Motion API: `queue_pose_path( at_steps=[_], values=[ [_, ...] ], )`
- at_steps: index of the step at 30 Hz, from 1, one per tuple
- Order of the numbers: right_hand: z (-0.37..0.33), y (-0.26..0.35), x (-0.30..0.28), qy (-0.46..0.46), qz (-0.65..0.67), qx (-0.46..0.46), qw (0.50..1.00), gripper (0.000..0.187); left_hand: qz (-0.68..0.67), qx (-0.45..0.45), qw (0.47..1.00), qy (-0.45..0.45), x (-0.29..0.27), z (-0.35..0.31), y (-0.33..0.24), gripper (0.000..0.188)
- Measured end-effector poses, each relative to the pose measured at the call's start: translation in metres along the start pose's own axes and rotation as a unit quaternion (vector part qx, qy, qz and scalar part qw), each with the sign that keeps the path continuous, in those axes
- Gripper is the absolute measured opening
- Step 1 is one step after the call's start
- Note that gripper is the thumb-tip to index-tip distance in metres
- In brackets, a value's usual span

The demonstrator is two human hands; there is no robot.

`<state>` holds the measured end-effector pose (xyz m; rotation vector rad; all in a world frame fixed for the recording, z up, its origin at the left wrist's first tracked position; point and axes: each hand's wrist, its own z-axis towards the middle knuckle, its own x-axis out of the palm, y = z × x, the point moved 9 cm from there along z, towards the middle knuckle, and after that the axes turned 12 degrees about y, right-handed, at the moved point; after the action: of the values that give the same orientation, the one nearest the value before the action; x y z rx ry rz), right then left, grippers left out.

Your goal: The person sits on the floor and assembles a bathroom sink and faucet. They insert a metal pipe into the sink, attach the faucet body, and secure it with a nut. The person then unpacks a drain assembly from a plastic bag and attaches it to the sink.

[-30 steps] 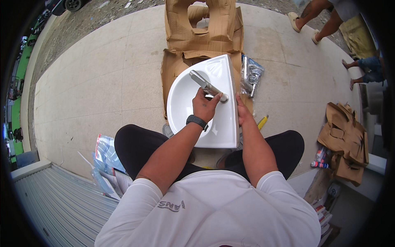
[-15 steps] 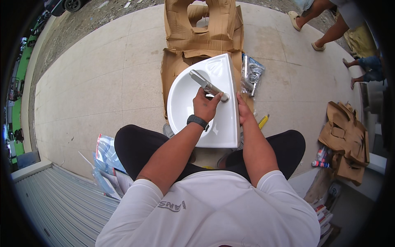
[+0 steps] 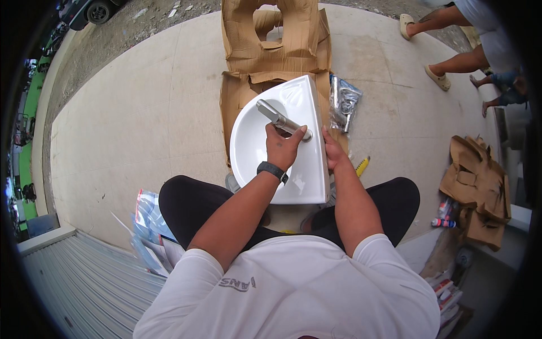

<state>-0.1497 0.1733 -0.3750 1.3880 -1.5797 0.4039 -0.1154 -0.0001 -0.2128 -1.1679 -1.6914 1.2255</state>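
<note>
— While the person sits on the concrete floor (image 3: 141,124), where is the sink?

— White corner sink (image 3: 257,141) rests across the lap, its bowl at 12 o'clock from the chest, touching the flattened cardboard (image 3: 271,51) beyond it

— And the hands?

— Left hand (image 3: 284,148) is curled around the base end of the metal tap (image 3: 276,118), which lies slanted over the bowl, spout end pointing toward 11 o'clock. A black watch (image 3: 272,170) sits on that wrist. Right hand (image 3: 333,151) presses against the straight edge of the sink at 3 o'clock of the tap; whether its fingers wrap under the rim I cannot tell

— Anything close by?

— Clear bag of metal fittings (image 3: 343,104) lies just beside the sink at 2 o'clock. A yellow tool (image 3: 362,166) pokes out near the right forearm. Plastic-wrapped papers (image 3: 148,223) lie at 8 o'clock by the left knee, more torn cardboard (image 3: 477,189) at 3 o'clock, well apart. Another person's legs in sandals (image 3: 437,76) stand at 1 o'clock
</note>
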Motion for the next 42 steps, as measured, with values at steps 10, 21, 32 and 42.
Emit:
queue_pose_path(
  at_steps=[10,21,32,42],
  values=[
    [0.0,0.003,-0.009,-0.051,-0.025,-0.023,0.998,0.07,0.011,-0.113,0.982,-0.148,-0.016,0.013,-0.013,0.076],
    [0.003,0.003,-0.002,0.001,-0.021,-0.014,1.0,0.071,0.11,0.028,0.991,-0.07,-0.024,0.016,-0.025,0.08],
    [0.001,0.007,0.003,-0.028,-0.024,-0.033,0.999,0.066,0.287,0.075,0.93,0.216,-0.047,0.039,-0.033,0.108],
    [0.005,0.008,0.003,-0.012,-0.026,-0.053,0.998,0.063,0.38,0.033,0.916,0.122,-0.056,0.028,-0.029,0.097]
  ],
)
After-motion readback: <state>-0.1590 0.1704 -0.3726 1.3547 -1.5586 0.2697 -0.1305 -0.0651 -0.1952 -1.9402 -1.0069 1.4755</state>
